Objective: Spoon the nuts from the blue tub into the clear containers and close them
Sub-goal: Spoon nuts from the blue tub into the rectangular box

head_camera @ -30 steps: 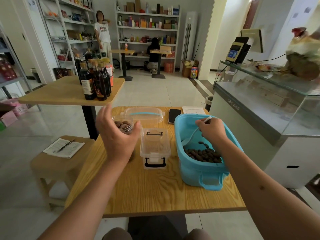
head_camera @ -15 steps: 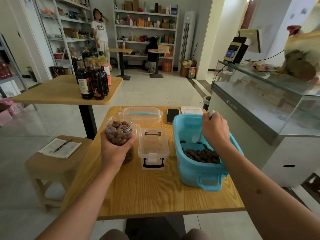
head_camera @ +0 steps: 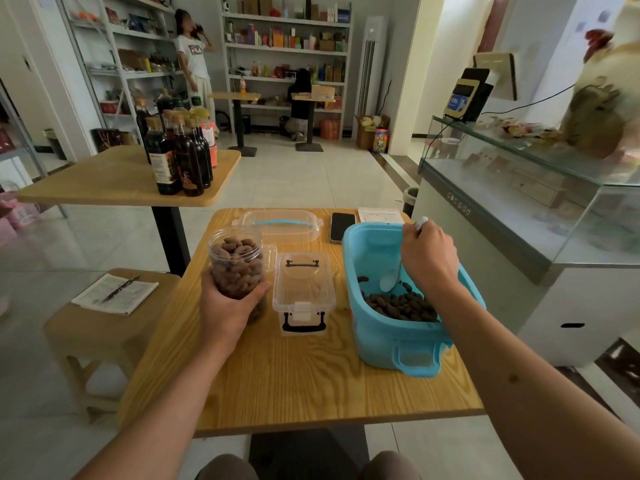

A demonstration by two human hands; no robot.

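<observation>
Head view. Round clear jar (head_camera: 238,268) is lidless and nearly full of nuts, gripped low on its wall by the left hand (head_camera: 230,308), lifted and tilted slightly, left of the blue tub (head_camera: 398,336).

Risks, as judged from here:
- Jar close to the brim — another heaped spoonful could roll nuts over the rim onto the table (head_camera: 298,386).
- The grip sits near the jar's base, so the load is top-heavy; a knock from the spoon could tip it.
- The carry from the tub to the jar passes over the small latched clear box (head_camera: 304,289); nuts dropped there bounce off its closed lid.
- No lid for the jar identifiable in view; the handled clear lid (head_camera: 280,225), behind the tub's left corner, looks too wide and flat for it.

Pose. Right hand (head_camera: 429,258) is inside the tub, fingers clenched around the spoon (head_camera: 391,280) handle, wrist bent down, bowl just above the nuts (head_camera: 398,304) — apparently empty. Remaining nuts are heaped at the tub's near end. Left forearm reaches in from the lower left; thumb and fingers wrap the jar.
</observation>
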